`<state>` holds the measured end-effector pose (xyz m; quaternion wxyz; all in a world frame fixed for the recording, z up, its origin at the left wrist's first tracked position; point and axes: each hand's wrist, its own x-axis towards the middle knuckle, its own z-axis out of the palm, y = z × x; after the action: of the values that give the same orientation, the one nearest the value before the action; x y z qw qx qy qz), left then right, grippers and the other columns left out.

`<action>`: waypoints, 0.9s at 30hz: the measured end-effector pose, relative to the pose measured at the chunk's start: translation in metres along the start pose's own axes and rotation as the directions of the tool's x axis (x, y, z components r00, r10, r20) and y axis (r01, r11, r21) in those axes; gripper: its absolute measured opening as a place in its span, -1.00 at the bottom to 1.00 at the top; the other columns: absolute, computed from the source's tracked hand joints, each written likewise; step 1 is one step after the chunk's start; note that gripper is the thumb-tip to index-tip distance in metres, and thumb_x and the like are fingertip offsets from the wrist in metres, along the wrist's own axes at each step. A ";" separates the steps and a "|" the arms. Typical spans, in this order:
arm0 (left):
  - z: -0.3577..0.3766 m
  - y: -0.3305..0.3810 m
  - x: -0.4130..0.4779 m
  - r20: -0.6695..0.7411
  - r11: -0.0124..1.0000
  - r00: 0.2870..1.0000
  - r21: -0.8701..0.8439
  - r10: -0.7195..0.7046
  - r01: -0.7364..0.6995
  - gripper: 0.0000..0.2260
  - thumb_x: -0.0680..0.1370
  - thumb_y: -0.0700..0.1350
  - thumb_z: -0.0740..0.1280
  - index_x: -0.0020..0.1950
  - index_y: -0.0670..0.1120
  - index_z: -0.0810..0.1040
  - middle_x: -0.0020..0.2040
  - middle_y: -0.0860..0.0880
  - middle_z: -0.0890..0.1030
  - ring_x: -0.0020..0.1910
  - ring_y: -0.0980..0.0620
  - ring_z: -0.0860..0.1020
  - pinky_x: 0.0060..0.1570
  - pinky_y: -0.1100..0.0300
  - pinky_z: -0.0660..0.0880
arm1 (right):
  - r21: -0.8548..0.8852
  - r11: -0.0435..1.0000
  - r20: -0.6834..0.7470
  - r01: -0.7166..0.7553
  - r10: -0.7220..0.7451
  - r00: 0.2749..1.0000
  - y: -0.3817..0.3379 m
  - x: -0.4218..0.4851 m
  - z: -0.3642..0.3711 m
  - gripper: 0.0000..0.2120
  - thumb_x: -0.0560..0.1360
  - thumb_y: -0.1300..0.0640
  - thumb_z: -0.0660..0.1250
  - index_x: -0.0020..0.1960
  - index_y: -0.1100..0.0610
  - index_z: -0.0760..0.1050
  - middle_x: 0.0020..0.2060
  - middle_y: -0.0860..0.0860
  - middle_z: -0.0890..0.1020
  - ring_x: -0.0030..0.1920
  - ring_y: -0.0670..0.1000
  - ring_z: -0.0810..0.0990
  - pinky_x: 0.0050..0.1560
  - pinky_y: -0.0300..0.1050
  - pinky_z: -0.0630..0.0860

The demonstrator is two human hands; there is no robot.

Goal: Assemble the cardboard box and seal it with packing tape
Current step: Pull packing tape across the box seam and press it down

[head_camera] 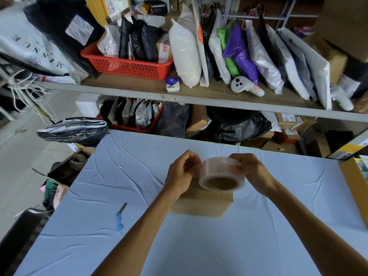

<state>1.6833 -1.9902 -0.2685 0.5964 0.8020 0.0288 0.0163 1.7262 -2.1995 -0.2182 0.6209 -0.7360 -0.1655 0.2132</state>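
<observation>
Right hand (251,172) grips the tape roll (221,177); left hand (181,174) pinches its edge; cardboard box (201,203) lies just below both.

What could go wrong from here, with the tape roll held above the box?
The left hand picks at the clear tape roll held by the right hand; the end is hard to see and may tear unevenly. Neither hand grips the cardboard box, so it could slide on the wrinkled cloth once tape is pulled across.
</observation>
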 end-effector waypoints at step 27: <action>0.007 -0.002 0.001 -0.136 0.998 0.990 0.027 -0.047 0.051 -0.75 0.51 -0.20 0.32 -0.14 0.19 0.56 -0.15 0.24 0.63 -0.02 0.10 0.60 0.04 0.00 0.60 | 0.057 0.998 -0.044 0.015 -0.012 0.999 0.003 0.000 -0.001 -0.89 0.31 0.22 0.29 -0.33 0.15 0.58 -0.40 0.12 0.53 -0.35 0.09 0.51 -0.36 -0.20 0.40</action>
<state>1.6846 -1.9964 -0.2729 0.5811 0.8071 0.0889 0.0556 1.7268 -2.2013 -0.2214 0.6465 -0.7214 -0.1506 0.1974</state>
